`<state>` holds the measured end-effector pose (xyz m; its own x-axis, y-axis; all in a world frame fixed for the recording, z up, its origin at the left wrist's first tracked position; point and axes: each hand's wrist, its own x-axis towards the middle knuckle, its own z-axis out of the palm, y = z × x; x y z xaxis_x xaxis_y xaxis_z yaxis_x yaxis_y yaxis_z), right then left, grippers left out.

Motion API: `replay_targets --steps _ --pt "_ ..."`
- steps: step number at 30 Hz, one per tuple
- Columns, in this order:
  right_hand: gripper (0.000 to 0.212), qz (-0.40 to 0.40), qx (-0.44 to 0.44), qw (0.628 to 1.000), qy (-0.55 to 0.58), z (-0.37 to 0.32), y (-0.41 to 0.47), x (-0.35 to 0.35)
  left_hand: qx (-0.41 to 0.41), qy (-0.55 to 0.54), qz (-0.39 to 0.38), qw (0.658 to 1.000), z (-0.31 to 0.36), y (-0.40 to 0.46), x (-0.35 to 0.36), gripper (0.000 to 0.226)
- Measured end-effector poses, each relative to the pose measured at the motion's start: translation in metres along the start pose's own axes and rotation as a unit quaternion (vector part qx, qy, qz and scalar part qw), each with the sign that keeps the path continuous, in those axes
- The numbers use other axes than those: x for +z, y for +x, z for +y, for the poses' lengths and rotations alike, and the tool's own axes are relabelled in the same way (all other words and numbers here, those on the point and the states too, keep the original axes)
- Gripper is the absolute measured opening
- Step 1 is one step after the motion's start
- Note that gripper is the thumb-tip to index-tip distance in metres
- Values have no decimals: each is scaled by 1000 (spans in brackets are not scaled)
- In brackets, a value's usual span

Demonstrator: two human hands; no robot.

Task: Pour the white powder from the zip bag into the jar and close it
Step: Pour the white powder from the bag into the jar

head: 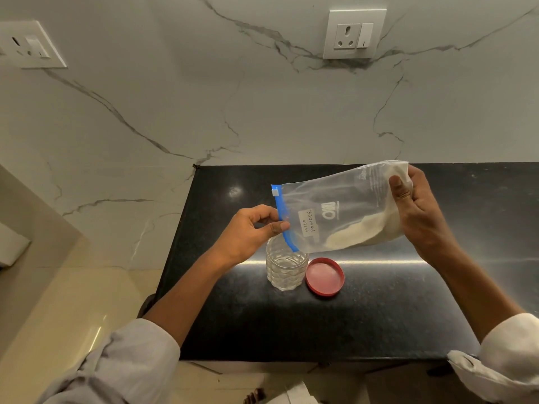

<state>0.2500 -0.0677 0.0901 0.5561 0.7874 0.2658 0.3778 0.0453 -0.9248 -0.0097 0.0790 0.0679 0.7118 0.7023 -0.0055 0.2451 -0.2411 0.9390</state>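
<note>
A clear zip bag [338,205] with a blue zip strip and a label reading "MILK POWDER" hangs sideways above the counter. White powder [364,228] lies in its lower right part. My left hand [250,231] pinches the blue zip end, whose lower corner dips into the mouth of the clear ribbed glass jar [285,269]. My right hand [417,205] grips the bag's bottom end, raised higher than the zip end. The jar stands upright and looks empty. Its red lid [325,277] lies flat on the counter just right of the jar.
The black granite counter [379,316] ends at a marble wall behind and a left edge near the jar. Two wall sockets [354,35] sit on the marble. Beige floor tiles [73,301] lie to the left below.
</note>
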Motion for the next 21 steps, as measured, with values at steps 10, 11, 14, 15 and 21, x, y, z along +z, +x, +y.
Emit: replay_targets --steps 10,11,14,15,21 --pt "31 -25 -17 999 -17 -13 7 2 -3 4 -13 1000 -2 -7 -6 26" --pt "30 -28 -21 999 -18 -15 8 2 -4 5 -14 1000 -2 -8 -7 27" --pt "31 -43 -30 998 -32 -22 10 3 -10 8 -14 1000 -2 -9 -9 28" --pt "32 -49 -30 998 -37 -23 10 4 -12 9 -14 1000 -2 -9 -9 28" --pt "36 -66 -24 996 -54 -29 13 5 -20 2 -14 1000 -1 -13 -11 30"
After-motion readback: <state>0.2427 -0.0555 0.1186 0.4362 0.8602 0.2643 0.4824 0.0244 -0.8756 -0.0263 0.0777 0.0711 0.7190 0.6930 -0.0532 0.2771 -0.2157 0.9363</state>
